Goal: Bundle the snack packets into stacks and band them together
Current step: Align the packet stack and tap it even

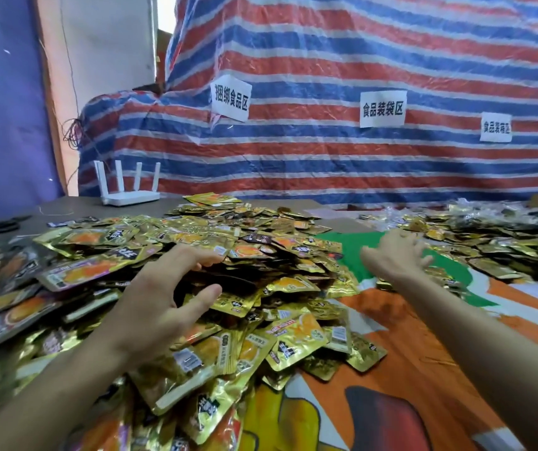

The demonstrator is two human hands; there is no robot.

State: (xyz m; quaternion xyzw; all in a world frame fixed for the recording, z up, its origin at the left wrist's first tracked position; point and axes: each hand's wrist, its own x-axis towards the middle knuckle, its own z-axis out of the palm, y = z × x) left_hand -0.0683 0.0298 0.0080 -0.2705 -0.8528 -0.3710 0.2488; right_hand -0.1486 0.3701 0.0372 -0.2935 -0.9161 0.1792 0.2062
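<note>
Snack packets are lying heaped on the table's left half, long sides pointing every way. The left hand is hovering over them, spread wide; the right hand, splayed and blurred, is hanging beside a second heap near the right edge. A router is sitting at the far-left corner.

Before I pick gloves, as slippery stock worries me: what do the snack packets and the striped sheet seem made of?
Snack packets: probably metallised plastic film, glossy gold, with glints and crinkles. Striped sheet: likely woven plastic tarpaulin, faintly shiny, creased.
</note>
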